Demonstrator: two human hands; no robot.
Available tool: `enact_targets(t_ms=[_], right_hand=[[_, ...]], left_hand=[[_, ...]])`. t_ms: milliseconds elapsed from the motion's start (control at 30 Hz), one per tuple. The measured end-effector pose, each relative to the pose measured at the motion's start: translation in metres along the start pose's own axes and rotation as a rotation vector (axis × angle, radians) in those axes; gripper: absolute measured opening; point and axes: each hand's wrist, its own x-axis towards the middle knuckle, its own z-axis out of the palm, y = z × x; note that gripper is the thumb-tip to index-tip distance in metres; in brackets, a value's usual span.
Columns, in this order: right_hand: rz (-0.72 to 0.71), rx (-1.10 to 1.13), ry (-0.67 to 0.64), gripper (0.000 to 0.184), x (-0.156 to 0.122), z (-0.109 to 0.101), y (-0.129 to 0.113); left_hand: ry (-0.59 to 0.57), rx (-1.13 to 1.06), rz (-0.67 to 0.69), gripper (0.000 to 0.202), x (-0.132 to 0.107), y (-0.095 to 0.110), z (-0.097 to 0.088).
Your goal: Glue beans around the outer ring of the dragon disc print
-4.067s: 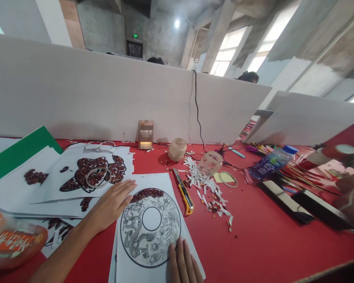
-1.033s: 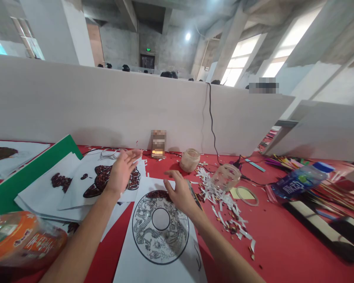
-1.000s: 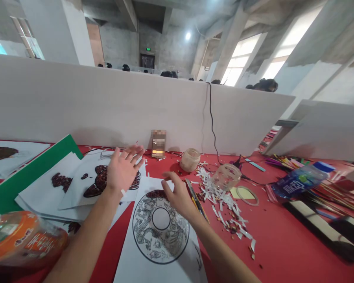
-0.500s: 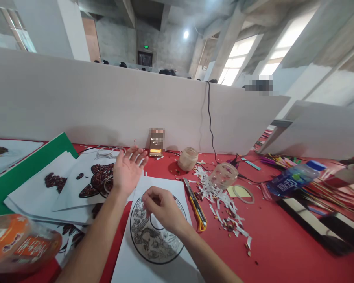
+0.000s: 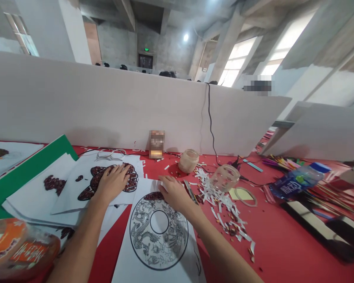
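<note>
My left hand [image 5: 114,180] lies flat, palm down, on a sheet with a dark brown bean picture [image 5: 131,181], its fingers stretched over the beans. To its right, my right hand [image 5: 174,192] rests on the upper edge of a white sheet [image 5: 122,259], fingers extended, with nothing visible in them. Below it on that sheet is a round printed dragon-and-bird drawing [image 5: 144,236] with a blank centre circle. Dark red beans [image 5: 152,196] lie along the drawing's top rim, beside my right fingers. A utility knife [image 5: 191,192] is partly hidden behind my right hand.
A cloudy jar [image 5: 189,161] and a clear jar [image 5: 225,179] stand behind white paper shreds [image 5: 214,196]. A tape ring [image 5: 245,196] and blue-capped bottle [image 5: 301,181] are right. An orange-labelled jar [image 5: 23,249] is front left. A phone [image 5: 157,144] leans against the white partition [image 5: 106,106].
My left hand has turned from palm up to palm down and come onto the bean picture. My right hand has moved up and right, its fingers straightening, uncovering the drawing's centre and covering much of the knife.
</note>
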Motion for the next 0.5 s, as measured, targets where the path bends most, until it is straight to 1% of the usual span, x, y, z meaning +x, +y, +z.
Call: enact_targets(t_ms=[67,133,200,267,333,400,467,500], right_hand=[[0.022,-0.029,-0.052,0.038,0.006,0.004,0.002],[0.031,-0.034,-0.084,0.039,0.019,0.004,0.008],[0.027,-0.036,-0.123,0.037,0.03,-0.001,0.014],[0.01,-0.024,-0.149,0.032,0.034,-0.007,0.015],[-0.004,-0.009,-0.137,0.029,0.026,-0.013,0.013],[-0.032,0.041,-0.076,0.03,0.008,-0.016,0.009],[-0.088,0.185,0.035,0.03,-0.015,-0.018,0.009],[-0.111,0.284,0.098,0.028,-0.026,-0.019,0.011]], left_hand=[[-0.043,0.043,-0.013,0.051,0.0,-0.004,-0.003],[-0.08,0.074,-0.015,0.051,0.001,-0.008,-0.008],[-0.107,0.095,-0.018,0.051,0.001,-0.011,-0.013],[-0.126,0.108,-0.026,0.05,0.001,-0.014,-0.016],[-0.134,0.117,-0.042,0.05,0.0,-0.017,-0.017],[-0.125,0.124,-0.055,0.049,0.0,-0.019,-0.021],[-0.087,0.122,-0.044,0.047,0.001,-0.015,-0.034],[-0.025,0.102,-0.011,0.045,0.002,-0.01,-0.046]])
